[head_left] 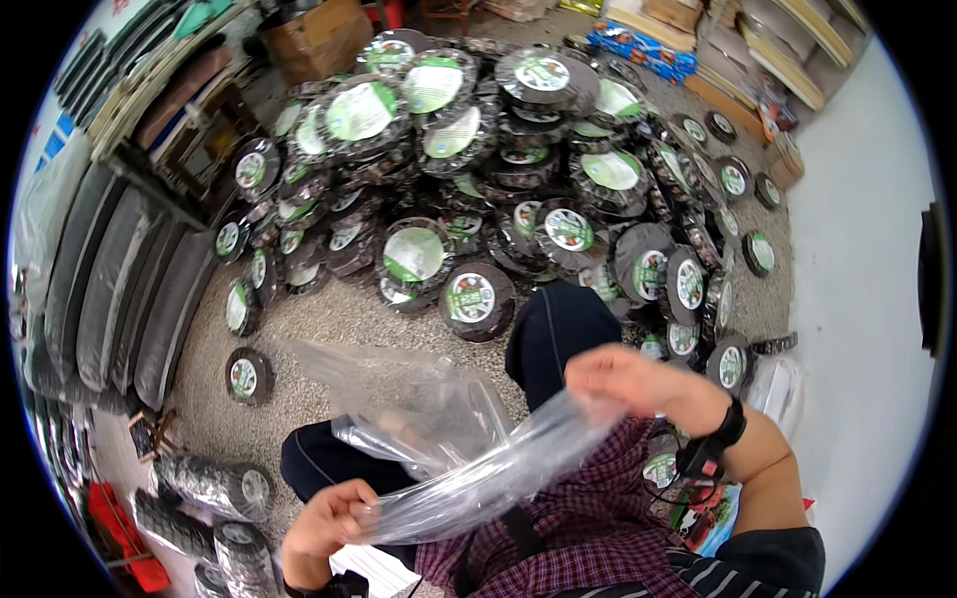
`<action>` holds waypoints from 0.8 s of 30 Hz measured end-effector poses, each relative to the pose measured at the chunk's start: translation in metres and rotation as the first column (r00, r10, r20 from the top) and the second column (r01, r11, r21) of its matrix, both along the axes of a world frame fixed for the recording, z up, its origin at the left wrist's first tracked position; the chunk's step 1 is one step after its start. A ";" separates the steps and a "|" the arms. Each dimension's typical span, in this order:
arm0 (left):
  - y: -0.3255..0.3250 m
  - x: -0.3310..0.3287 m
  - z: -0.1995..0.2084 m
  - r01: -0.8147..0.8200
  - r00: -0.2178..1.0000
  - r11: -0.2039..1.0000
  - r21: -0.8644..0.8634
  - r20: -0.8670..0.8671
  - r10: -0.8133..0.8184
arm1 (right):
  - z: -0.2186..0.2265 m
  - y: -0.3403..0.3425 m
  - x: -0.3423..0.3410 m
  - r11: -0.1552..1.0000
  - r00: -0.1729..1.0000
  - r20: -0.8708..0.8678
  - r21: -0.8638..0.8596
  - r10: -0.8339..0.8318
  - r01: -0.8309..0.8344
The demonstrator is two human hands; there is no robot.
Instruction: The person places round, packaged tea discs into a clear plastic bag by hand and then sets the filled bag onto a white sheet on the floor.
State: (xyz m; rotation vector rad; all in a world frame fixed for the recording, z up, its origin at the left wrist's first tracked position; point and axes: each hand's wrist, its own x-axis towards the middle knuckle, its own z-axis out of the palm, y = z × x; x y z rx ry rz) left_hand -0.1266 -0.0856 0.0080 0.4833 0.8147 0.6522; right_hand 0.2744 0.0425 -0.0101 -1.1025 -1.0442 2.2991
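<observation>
A large clear plastic bag is stretched between my two hands, over my lap. My left hand pinches its lower-left end. My right hand, higher up and slightly blurred, grips the other end. The loose part of the bag spreads out over my left leg and the floor beyond. Just past my knees lies a big heap of round black wheel-like discs, wrapped in shiny film with green and white labels. One such disc stands apart on the floor to the left.
Silvery wrapped rolls stand at lower left. Long dark wrapped pieces lean on the left side, below a loaded rack. A cardboard box sits behind the heap. A white wall bounds the right.
</observation>
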 end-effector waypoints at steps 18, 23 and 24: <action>0.122 0.065 -0.035 -0.767 0.401 0.635 -0.091 -0.841 0.363 | -0.237 0.202 0.120 0.629 0.354 0.627 0.767 -0.694 -0.127; 0.140 0.082 -0.050 -0.728 0.486 0.680 -0.091 -0.767 0.418 | -0.235 0.256 0.187 0.247 0.264 0.003 0.369 -0.964 0.896; 0.143 0.081 -0.052 -0.718 0.495 0.690 -0.089 -0.763 0.417 | -0.237 0.268 0.191 0.307 0.332 -0.091 0.211 -0.939 0.928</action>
